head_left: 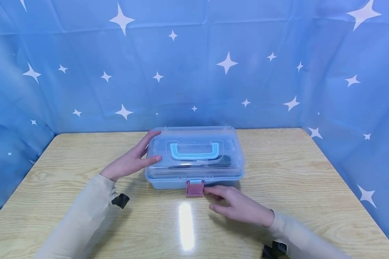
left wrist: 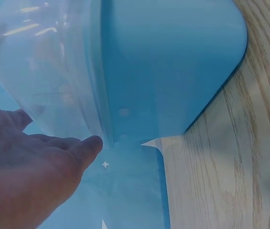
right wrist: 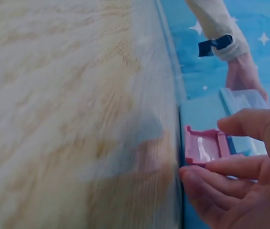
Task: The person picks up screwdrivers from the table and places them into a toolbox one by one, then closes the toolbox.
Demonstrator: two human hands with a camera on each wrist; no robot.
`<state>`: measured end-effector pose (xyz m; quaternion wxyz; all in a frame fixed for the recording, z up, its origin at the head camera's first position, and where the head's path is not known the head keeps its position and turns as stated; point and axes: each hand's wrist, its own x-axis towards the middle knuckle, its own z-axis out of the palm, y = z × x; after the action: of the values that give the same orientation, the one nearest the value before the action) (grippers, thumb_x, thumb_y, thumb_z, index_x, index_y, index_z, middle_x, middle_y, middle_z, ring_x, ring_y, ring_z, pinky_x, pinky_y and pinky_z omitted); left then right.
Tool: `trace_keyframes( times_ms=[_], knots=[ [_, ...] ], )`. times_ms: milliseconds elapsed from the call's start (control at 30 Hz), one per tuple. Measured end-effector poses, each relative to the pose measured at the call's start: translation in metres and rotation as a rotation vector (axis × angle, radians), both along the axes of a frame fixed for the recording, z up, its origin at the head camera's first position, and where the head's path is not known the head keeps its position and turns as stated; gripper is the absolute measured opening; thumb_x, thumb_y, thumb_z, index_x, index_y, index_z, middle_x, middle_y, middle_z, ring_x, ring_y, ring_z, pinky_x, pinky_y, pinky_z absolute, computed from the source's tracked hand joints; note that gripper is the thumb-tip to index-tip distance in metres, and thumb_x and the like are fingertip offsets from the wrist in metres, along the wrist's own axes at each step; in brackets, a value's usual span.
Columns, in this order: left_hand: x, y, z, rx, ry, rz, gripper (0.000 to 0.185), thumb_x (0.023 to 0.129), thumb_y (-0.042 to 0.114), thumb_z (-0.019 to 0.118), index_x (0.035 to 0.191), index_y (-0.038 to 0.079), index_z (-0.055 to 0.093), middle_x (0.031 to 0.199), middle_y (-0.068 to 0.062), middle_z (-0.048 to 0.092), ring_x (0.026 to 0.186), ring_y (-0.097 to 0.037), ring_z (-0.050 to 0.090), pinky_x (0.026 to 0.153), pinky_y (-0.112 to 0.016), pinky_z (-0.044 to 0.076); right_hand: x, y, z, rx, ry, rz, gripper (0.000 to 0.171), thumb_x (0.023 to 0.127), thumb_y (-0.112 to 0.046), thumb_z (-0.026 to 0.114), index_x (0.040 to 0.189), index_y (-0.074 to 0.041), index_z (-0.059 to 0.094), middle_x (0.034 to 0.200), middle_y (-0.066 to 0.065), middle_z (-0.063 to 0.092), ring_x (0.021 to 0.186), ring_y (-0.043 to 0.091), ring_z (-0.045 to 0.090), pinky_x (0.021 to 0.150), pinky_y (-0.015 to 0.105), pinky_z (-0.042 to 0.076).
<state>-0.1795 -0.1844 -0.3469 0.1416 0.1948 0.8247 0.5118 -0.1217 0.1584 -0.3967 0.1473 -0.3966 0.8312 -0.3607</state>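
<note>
A blue plastic storage box (head_left: 168, 184) with a clear lid (head_left: 194, 133) stands on the table, lid down. A light blue carry handle (head_left: 194, 155) lies on top, and dark items show dimly through the lid. My left hand (head_left: 129, 158) rests on the lid's left end with thumb and fingers spread. At the front, the pink latch (head_left: 194, 189) hangs swung outward from the lid edge. Fingertips of my right hand (head_left: 235, 203) touch the latch's right side; in the right wrist view the thumb stays apart from the fingers beside the latch (right wrist: 204, 147).
The wooden table (head_left: 288, 169) extends on both sides of the box and in front of it. A blue curtain with white stars (head_left: 194, 72) hangs behind and along both sides. Black straps (head_left: 120, 200) sit at the wrists.
</note>
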Motion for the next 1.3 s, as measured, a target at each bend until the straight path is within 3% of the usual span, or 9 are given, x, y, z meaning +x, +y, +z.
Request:
trace_keyframes(
  times_ms=[133,267,733,933,1300],
  knots=[
    [-0.001,0.0,-0.001,-0.011,0.013,-0.003,0.076,0.097,0.031,0.061,0.155,0.03,0.012,0.159,0.001,-0.016,0.142,-0.041,0.009,0.108,-0.059,0.021,-0.003,-0.002,-0.003,-0.046,-0.12,-0.026,0.041,0.096,-0.012,0.059,0.131,0.008,0.052,0.118,0.016,0.062,0.099,0.02,0.062,0.084,0.028,0.052],
    [-0.001,-0.001,-0.001,-0.013,0.019,-0.004,0.076,0.097,0.03,0.06,0.155,0.031,0.012,0.159,0.001,-0.015,0.142,-0.042,0.009,0.108,-0.059,0.02,-0.004,-0.003,-0.005,-0.063,-0.184,-0.048,0.039,0.097,-0.014,0.059,0.131,0.004,0.053,0.117,0.013,0.062,0.1,0.019,0.061,0.083,0.029,0.052],
    [-0.002,-0.001,-0.001,-0.008,0.002,-0.011,0.076,0.097,0.03,0.061,0.155,0.033,0.012,0.159,0.001,-0.016,0.142,-0.042,0.011,0.108,-0.06,0.021,-0.002,-0.007,-0.012,-0.169,-0.154,-0.078,0.024,0.083,0.001,0.068,0.103,-0.008,0.06,0.093,0.002,0.063,0.084,0.012,0.061,0.072,0.027,0.054],
    [-0.003,-0.001,-0.001,-0.011,0.0,-0.017,0.076,0.097,0.03,0.061,0.154,0.034,0.011,0.159,0.002,-0.017,0.142,-0.041,0.011,0.108,-0.058,0.022,-0.001,-0.007,-0.01,-0.236,-0.097,-0.096,0.015,0.085,-0.008,0.072,0.097,-0.01,0.062,0.087,-0.003,0.063,0.078,0.011,0.06,0.066,0.027,0.053],
    [-0.003,-0.001,-0.001,-0.007,-0.001,-0.019,0.078,0.097,0.028,0.061,0.155,0.033,0.009,0.159,0.003,-0.016,0.142,-0.042,0.011,0.108,-0.059,0.023,0.0,-0.012,0.003,-0.261,-0.177,-0.211,0.011,0.09,-0.022,0.07,0.093,-0.012,0.067,0.081,-0.003,0.064,0.073,0.014,0.059,0.062,0.028,0.052]
  ],
)
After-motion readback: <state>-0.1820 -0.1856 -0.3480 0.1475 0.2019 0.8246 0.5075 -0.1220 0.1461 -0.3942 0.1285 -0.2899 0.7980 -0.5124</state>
